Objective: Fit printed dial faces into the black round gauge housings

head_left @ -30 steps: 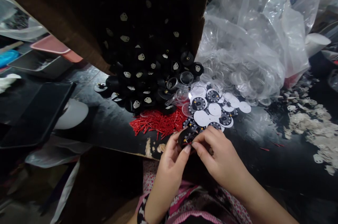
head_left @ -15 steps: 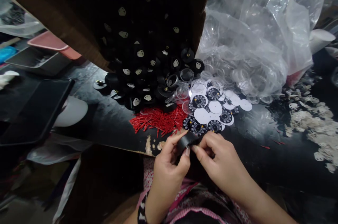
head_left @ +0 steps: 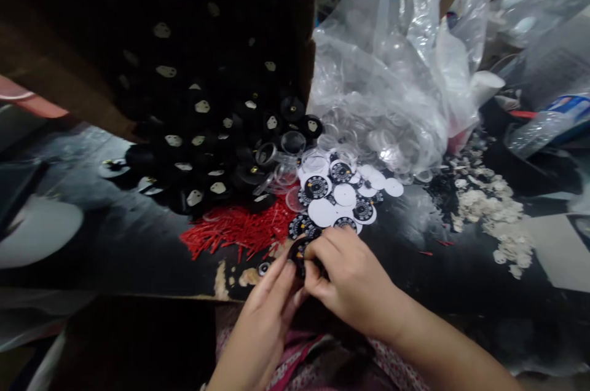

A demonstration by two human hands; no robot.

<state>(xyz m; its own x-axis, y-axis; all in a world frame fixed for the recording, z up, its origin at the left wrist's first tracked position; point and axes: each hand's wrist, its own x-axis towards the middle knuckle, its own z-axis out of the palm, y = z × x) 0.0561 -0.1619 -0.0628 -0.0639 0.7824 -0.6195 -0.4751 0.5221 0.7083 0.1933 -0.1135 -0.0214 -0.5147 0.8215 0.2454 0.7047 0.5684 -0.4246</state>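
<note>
**Small black disc pinched at the table's near edge**

Dark and cluttered, the table (head_left: 115,243) carries its supplies fanned out just beyond the person's reach, and the work sits at its near edge. Both hands meet there. The left hand (head_left: 265,311) comes up from below with its fingers (head_left: 282,274) extended against the side of a small black disc (head_left: 298,251), steadying it. The right hand (head_left: 353,277) curls over from the other side, its fingertips pressed together on the disc, pinching it. The disc seems to have a printed dial on its face, though the fingers hide too much to be sure. It is held clear of the surface, close to the body, where both hands can bear on it at once.

Just beyond the fingers lies a scatter of round dial cards (head_left: 343,194), some printed side up, some white side up, within easy reach of the right hand. To their left a heap of thin red sticks (head_left: 230,228) lies loose on the surface, near the left hand. Behind these, black round parts (head_left: 203,151) spill out of a tipped cardboard box (head_left: 59,65), its mouth turned toward the person so the parts slide forward. A clear plastic bag (head_left: 391,83) of transparent discs slumps to the right, and pale scraps (head_left: 488,206) lie well apart at the far right.
</note>
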